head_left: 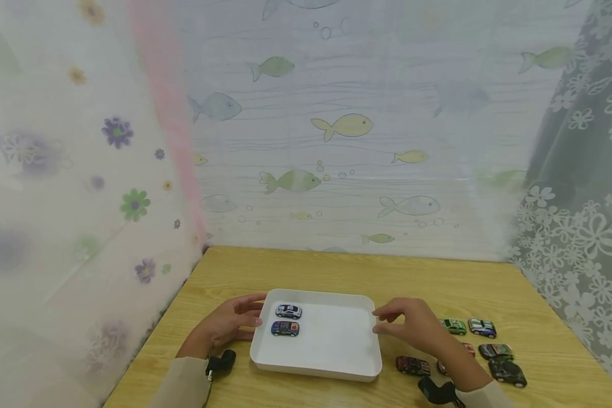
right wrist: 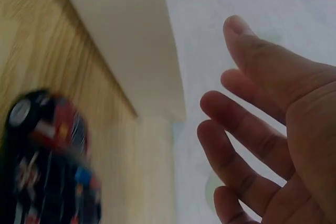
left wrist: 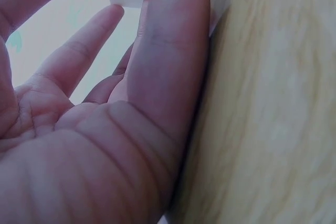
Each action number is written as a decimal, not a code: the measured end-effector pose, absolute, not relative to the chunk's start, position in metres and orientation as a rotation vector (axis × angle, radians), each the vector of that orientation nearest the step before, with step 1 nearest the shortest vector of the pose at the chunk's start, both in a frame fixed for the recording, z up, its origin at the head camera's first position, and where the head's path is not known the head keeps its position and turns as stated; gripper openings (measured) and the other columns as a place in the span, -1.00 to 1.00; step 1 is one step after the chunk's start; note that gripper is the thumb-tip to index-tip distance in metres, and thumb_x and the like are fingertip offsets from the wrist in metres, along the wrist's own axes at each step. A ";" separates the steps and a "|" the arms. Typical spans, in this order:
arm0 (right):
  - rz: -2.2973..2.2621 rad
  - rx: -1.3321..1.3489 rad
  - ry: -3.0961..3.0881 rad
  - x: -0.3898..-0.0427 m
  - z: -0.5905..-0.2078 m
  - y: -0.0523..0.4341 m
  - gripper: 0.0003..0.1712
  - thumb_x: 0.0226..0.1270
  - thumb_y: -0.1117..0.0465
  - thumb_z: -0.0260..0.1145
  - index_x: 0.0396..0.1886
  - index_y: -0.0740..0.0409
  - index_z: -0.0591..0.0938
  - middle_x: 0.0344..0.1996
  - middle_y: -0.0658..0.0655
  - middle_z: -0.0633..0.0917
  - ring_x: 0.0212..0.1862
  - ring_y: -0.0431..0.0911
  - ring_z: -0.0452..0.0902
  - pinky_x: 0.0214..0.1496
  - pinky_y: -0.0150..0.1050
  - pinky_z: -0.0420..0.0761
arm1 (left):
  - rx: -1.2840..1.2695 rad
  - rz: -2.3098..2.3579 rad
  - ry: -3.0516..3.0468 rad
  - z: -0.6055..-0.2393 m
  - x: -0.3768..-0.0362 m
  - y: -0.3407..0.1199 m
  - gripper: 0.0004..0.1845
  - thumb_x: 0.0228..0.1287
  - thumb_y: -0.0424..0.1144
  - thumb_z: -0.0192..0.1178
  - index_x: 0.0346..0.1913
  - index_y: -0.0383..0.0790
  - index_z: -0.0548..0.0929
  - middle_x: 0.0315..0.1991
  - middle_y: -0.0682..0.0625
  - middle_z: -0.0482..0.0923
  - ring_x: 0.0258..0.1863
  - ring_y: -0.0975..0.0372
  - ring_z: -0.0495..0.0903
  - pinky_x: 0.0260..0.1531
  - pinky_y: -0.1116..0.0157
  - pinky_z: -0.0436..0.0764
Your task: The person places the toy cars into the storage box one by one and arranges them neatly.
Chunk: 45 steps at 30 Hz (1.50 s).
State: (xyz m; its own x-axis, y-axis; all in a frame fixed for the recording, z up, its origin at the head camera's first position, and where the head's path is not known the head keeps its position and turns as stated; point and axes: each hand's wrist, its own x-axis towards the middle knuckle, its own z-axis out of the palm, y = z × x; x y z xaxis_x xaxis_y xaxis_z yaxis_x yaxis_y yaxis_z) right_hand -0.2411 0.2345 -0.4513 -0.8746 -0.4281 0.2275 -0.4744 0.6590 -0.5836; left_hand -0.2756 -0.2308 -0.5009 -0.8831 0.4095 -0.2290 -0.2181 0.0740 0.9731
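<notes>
A white rectangular tray lies on the wooden table. Inside it, towards the left, two toy cars stand one behind the other: a white one and a dark blue one. My left hand is at the tray's left side, fingers relaxed, fingertips by the wall; in the left wrist view the hand's edge lies along the tabletop. At the opposite side is my right hand, thumb and fingers spread near the rim. In the right wrist view a gap shows between its fingers and the tray wall.
Several more toy cars sit right of the tray, some partly behind the right forearm: a dark red one, a green one, a blue-and-white one and a black one. Patterned curtains hang behind the table.
</notes>
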 end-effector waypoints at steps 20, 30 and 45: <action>1.052 0.852 -2.914 -0.217 -0.474 0.298 -0.56 0.22 -0.27 0.47 -0.02 -0.18 0.82 -0.10 -0.17 0.80 -0.05 -0.24 0.66 -0.06 -0.20 0.70 | 0.183 1.881 1.894 -0.500 -0.274 -0.230 -0.17 0.30 -0.37 0.39 0.59 -0.16 0.28 0.52 -0.30 0.32 0.29 0.02 0.58 0.08 -0.05 0.72; 1.017 0.899 -2.958 -0.214 -0.482 0.307 -0.55 0.13 -0.27 0.54 -0.05 -0.21 0.83 -0.17 -0.29 0.77 -0.08 -0.33 0.62 -0.01 -0.26 0.67 | 0.177 1.878 1.904 -0.498 -0.273 -0.230 -0.18 0.31 -0.39 0.38 0.59 -0.16 0.28 0.51 -0.31 0.32 0.30 0.01 0.57 0.08 -0.05 0.72; 0.996 0.935 -2.935 -0.211 -0.486 0.305 -0.72 0.13 -0.28 0.53 -0.21 -0.35 0.84 -0.29 -0.36 0.72 -0.18 -0.37 0.53 -0.22 -0.31 0.59 | 0.215 1.896 1.864 -0.500 -0.274 -0.231 -0.16 0.32 -0.41 0.35 0.60 -0.22 0.23 0.53 -0.33 0.29 0.30 0.02 0.57 0.10 -0.07 0.71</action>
State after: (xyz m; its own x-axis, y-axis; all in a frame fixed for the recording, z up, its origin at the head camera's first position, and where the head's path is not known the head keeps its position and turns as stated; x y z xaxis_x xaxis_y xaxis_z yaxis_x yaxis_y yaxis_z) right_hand -0.2110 0.3047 -0.4864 -0.8289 -0.5520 0.0909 -0.4933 0.6446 -0.5841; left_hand -0.2740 -0.2307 -0.5003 -0.8772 0.4314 -0.2108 -0.2181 0.0331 0.9754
